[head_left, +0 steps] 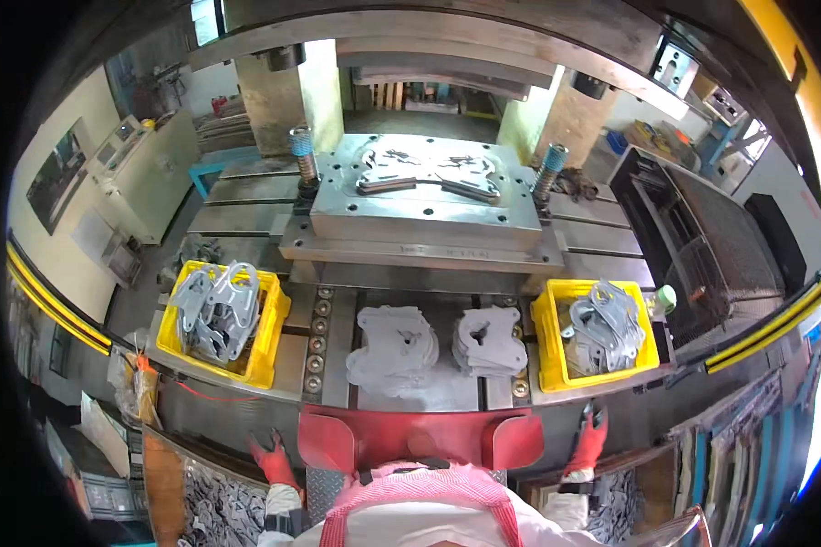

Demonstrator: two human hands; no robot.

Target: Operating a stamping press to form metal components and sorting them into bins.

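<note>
My left hand [274, 460], in a red glove with dark fingertips, hovers left of a red metal panel [383, 427] with two rounded side guards. Its fingers are spread and nothing is in them. On the panel's other side my right hand [590, 442], gloved alike, points forward with fingers apart, also holding nothing. Ahead on the press bed lie two stacks of flat grey metal plates, a left stack [383, 351] and a right stack [490, 339]. Behind them, cut plates [388, 169] rest on the steel die block [429, 225].
A yellow bin [263, 365] of shaped metal parts stands on the left, another yellow bin [549, 365] on the right. Coil springs [303, 155] rise beside the die. The press's upper beam [447, 36] hangs above. Yellow-black bars [59, 301] flank both sides. Crates of metal parts [223, 510] sit below.
</note>
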